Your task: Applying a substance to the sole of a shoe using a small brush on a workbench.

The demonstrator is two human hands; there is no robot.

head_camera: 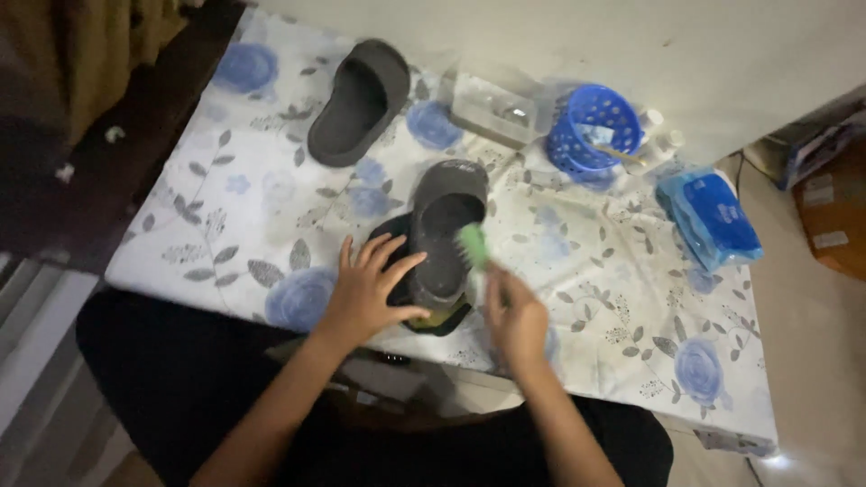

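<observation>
Your left hand [370,289] presses spread fingers on the near dark slipper [444,230]; your right hand [516,316], just beside it, pinches a green brush [473,245] over it

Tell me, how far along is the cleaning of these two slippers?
Done: nothing I can confirm; the dim, blurred view hides how clean either slipper is. In hand: the left hand steadies the near slipper while the right hand holds a green brush at its opening. Left: the far slipper lies apart, untouched by either hand.
</observation>
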